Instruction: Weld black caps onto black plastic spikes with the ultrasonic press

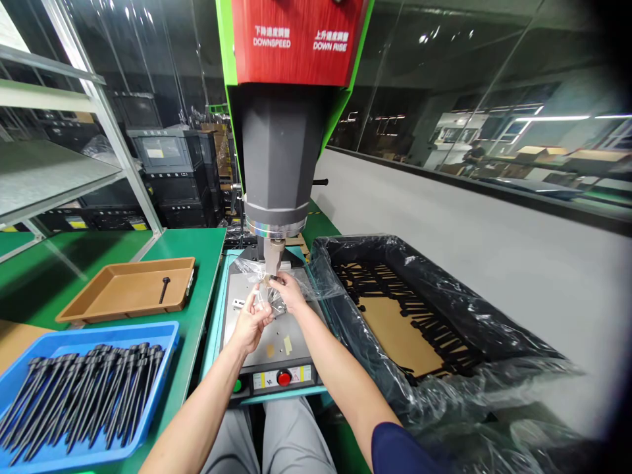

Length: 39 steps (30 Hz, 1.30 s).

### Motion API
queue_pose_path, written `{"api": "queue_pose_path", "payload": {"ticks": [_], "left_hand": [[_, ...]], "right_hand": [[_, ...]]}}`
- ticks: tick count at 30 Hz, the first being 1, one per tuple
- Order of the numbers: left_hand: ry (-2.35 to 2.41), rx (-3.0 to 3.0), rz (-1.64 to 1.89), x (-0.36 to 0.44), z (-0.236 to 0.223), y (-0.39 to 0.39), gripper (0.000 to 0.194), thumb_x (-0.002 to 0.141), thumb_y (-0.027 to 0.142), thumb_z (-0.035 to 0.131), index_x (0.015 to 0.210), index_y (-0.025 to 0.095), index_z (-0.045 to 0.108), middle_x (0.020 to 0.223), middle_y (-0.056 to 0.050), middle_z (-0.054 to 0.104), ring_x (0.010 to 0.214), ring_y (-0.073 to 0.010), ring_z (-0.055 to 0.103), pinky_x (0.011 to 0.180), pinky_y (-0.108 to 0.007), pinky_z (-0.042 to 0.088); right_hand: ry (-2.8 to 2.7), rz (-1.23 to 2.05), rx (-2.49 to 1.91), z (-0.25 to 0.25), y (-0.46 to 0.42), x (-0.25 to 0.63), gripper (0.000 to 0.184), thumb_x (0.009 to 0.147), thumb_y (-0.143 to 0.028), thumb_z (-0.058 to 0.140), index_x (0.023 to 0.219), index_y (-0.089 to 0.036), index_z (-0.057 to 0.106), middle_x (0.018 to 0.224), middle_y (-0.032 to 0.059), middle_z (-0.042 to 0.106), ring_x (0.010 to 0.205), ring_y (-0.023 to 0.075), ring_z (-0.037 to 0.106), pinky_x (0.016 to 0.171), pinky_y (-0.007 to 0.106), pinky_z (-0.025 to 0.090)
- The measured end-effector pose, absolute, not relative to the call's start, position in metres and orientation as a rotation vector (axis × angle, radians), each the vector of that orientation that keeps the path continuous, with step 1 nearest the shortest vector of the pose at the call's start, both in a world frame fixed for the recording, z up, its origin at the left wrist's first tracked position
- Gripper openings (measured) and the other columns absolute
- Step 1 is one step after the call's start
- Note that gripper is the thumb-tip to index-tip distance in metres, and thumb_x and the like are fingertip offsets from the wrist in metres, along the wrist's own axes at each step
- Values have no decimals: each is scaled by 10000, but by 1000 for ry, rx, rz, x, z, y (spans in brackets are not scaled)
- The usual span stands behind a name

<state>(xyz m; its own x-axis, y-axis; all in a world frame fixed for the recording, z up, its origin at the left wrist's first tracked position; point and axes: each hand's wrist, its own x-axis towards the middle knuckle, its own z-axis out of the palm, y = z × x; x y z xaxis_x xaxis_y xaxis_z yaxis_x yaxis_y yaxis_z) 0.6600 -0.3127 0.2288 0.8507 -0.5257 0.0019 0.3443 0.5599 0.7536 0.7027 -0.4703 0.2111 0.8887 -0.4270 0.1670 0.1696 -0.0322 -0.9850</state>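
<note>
Both my hands are at the fixture under the metal horn [274, 257] of a red, green and grey press machine [279, 151]. My right hand [290, 293] is closed, with its fingertips around a small black part [273, 279] right by the horn's tip. Lower and to the left, my left hand [251, 326] has thumb and fingers curled together beside the clear plastic [276, 299] around the fixture. What those fingers hold, if anything, cannot be made out. Beneath lies the machine's grey base plate [247, 349].
At left, a blue tray [170, 342] holds many black rods with thick heads. Behind it, a brown tray [123, 289] contains one such rod [164, 289]. A plastic-lined black bin [365, 247] at right holds more rods and cardboard. A red button [284, 378] sits at the base's front.
</note>
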Motion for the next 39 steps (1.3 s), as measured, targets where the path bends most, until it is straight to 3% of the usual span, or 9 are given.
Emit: {"api": "queue_pose_path", "payload": {"ticks": [4,8,15,20,24,30,34,39], "left_hand": [[-221,840,-515,660,227,-311,865,666,133,805,1409,302,395,756,40,596,630,-77,558,644,-216,477],[-213,832,-500,660,225,-306,870,663,119,801,1413,305,401,742,41,594,634,-81,564,643,-218,485],[-178,850,-484,662,222,-296,880,664,109,800,1427,287,398,774,27,611,642,-73,574,652,-216,499],[-188,832,-448,662,220,-294,826,669,128,802,1388,300,434,763,35,604,633,-73,565,634,-211,500],[-195,860,-422,664,220,-293,800,660,153,811,1364,299,460,763,42,602,643,-65,566,649,-199,489],[-148,923,-391,676,220,-298,893,596,195,853,1384,247,435,752,44,603,628,-63,558,661,-211,465],[-154,964,-378,680,222,-301,890,596,209,850,1383,222,435,731,42,598,637,-73,564,662,-218,449],[-189,996,-374,678,221,-305,886,584,232,856,1373,211,452,699,37,594,586,-78,529,585,-218,404]], "right_hand": [[193,-457,-1553,207,-473,698,490,686,-332,729,1160,-245,641,1170,45,662,1114,263,584,1031,439,398],[110,-400,-1560,194,-480,686,649,747,-372,720,1355,-347,496,1430,-7,485,1353,239,401,1151,435,252],[142,-263,-1662,176,-501,671,894,677,-258,728,1474,-319,327,1539,38,322,1390,298,336,1137,516,253],[37,-346,-1771,193,-507,679,947,606,-120,675,1470,-312,337,1568,17,252,1438,270,222,1158,474,210],[-14,-329,-1744,208,-509,689,946,561,-77,674,1441,-291,400,1537,25,323,1429,269,244,1152,451,234],[85,-206,-1569,219,-514,700,682,513,-24,678,1158,-245,660,1171,38,664,1181,306,548,977,416,462],[109,-155,-1557,218,-519,702,570,522,-49,670,1067,-215,681,981,13,709,986,267,637,889,401,508],[169,-128,-1535,206,-519,694,504,516,-33,667,983,-220,695,928,2,714,910,236,647,867,371,512]]}}
